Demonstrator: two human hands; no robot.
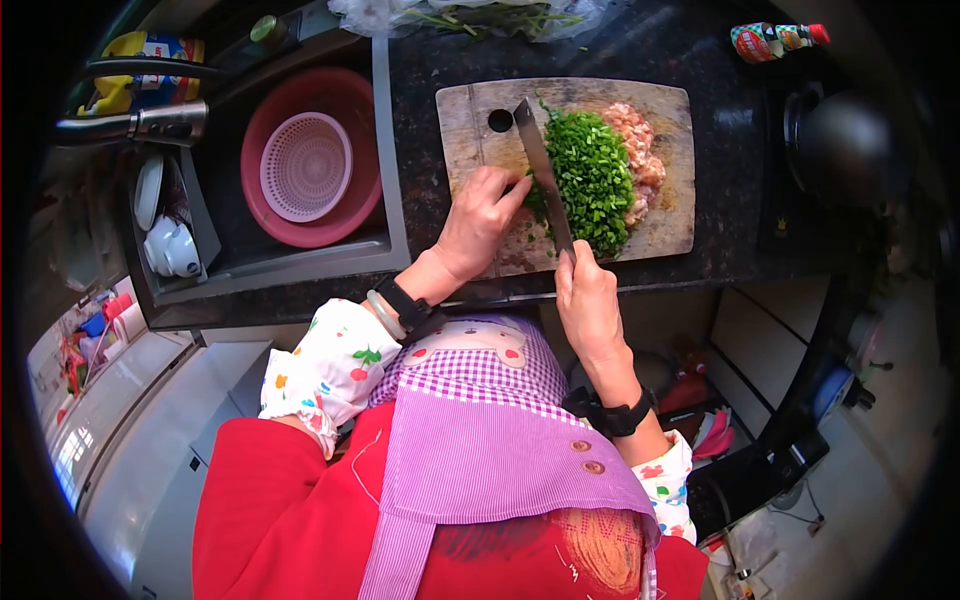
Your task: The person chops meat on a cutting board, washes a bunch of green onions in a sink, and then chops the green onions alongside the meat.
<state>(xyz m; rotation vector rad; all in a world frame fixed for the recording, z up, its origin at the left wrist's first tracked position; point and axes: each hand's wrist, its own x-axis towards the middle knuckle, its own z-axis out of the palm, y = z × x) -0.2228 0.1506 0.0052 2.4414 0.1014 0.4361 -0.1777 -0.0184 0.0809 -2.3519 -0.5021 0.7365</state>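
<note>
My right hand (pixel 588 300) is wrapped round the handle of a kitchen knife (pixel 541 170), whose blade points away from me across a wooden cutting board (pixel 470 130). Along the blade's right side lies a heap of chopped green onions (pixel 590 175). Raw minced meat (pixel 640 150) is piled just beyond the greens, at the right of the board. On the left of the blade, my left hand (pixel 485 215) has its fingers bent together, fingertips close to the blade and some green bits. Whether those fingers pinch anything is hidden.
Left of the board is a sink (pixel 392 150) with a red basin (pixel 255 200) and a pink strainer (pixel 305 165) inside it. White bowls (pixel 172 248) sit at the sink's left, below a faucet (pixel 165 122). A sauce bottle (pixel 778 42) lies back right; a plastic bag (pixel 480 18) of greens lies behind.
</note>
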